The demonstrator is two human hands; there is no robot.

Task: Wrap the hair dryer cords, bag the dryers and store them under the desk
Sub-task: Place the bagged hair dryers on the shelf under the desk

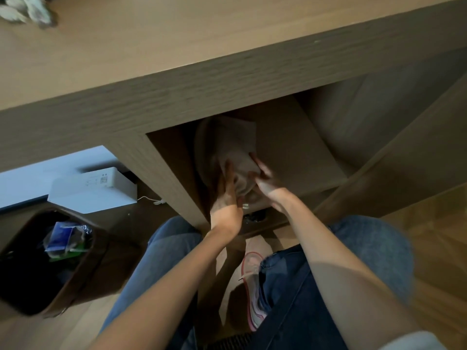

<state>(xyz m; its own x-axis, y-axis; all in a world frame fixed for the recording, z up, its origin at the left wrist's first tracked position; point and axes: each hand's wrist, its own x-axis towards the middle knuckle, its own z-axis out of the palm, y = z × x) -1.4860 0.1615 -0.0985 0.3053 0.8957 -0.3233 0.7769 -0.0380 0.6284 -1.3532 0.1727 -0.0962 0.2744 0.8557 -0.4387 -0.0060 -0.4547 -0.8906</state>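
A pale cloth bag (227,145) bulges inside the open cubby (298,147) under the wooden desk (177,79). My left hand (227,195) lies flat against the bag's left side, fingers straight and pointing into the cubby. My right hand (265,183) holds the bag's lower right part, with thumb and fingers curled on the cloth. The dryer itself is hidden inside the bag. A small dark plug or cord end (255,215) shows at the cubby's front lip below my hands.
A dark waste bin (50,261) with wrappers stands on the floor at left. A white box (93,190) with a thin white cable lies behind it. My knees in jeans and a pink-edged shoe (252,286) are below the cubby. A pale furry object (25,8) sits on the desktop.
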